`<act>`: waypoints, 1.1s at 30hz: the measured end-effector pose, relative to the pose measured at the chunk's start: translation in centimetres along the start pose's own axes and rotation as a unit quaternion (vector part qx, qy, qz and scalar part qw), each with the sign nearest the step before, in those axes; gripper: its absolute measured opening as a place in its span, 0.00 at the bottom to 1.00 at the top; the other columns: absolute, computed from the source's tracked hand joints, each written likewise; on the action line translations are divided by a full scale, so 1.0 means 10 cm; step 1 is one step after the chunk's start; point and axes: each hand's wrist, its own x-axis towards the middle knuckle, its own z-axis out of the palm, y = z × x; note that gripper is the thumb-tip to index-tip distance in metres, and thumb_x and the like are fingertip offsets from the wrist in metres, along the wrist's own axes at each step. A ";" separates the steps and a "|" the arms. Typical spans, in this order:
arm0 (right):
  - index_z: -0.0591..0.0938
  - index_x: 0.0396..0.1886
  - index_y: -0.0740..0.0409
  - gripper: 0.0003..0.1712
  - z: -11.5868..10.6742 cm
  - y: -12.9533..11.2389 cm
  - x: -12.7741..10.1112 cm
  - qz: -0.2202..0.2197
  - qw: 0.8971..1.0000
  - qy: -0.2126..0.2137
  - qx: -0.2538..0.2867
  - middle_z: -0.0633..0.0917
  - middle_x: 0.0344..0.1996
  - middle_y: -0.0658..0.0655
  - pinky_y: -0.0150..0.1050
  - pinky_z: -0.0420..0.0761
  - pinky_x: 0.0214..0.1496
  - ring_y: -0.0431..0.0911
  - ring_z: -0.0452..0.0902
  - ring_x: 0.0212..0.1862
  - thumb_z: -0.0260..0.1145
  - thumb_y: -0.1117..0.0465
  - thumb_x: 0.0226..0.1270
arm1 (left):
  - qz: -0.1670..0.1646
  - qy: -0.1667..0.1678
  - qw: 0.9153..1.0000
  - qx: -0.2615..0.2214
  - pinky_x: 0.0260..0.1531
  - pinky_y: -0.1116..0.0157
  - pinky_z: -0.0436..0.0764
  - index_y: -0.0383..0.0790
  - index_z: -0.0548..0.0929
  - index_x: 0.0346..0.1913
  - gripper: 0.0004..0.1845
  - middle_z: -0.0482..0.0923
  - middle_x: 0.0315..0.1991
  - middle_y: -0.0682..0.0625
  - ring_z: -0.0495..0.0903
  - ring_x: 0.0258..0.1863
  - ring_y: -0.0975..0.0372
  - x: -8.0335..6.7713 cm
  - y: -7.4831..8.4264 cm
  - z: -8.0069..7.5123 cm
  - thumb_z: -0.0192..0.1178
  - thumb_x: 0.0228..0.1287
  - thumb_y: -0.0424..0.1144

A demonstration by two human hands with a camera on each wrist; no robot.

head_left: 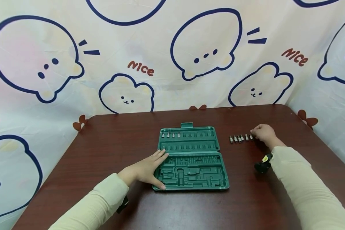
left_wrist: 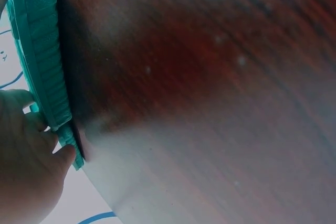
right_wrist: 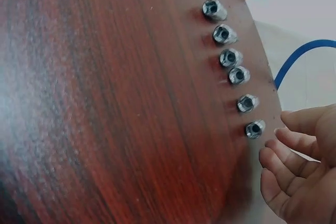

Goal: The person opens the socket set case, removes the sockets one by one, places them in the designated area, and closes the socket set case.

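On the table [head_left: 123, 137], a case [head_left: 201, 174] is holding four sockets [head_left: 173, 135] in its far left corner; six loose sockets [head_left: 241, 138] are lining up to its right, toward the table's far right corner.

A person's bare left hand [left_wrist: 26, 166] enters at lower left, its fingers against the side of a ridged, green plastic case [left_wrist: 42, 51] along the left edge. Glossy, dark reddish-brown wood-grain tabletop [left_wrist: 184, 77] fills most of the view, with white fabric with blue lines [left_wrist: 65, 198] beyond it.
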 end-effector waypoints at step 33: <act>0.74 0.44 0.65 0.17 1.25 -1.48 0.05 -0.054 0.971 -0.147 0.179 0.76 0.40 0.63 0.42 0.72 0.42 0.51 0.73 0.41 0.52 0.56 0.64 | -0.001 -0.006 1.000 0.001 0.56 0.53 0.53 0.46 0.41 0.68 0.60 0.33 0.67 0.49 0.33 0.65 0.56 -0.01 0.00 -0.01 0.57 0.34 0.70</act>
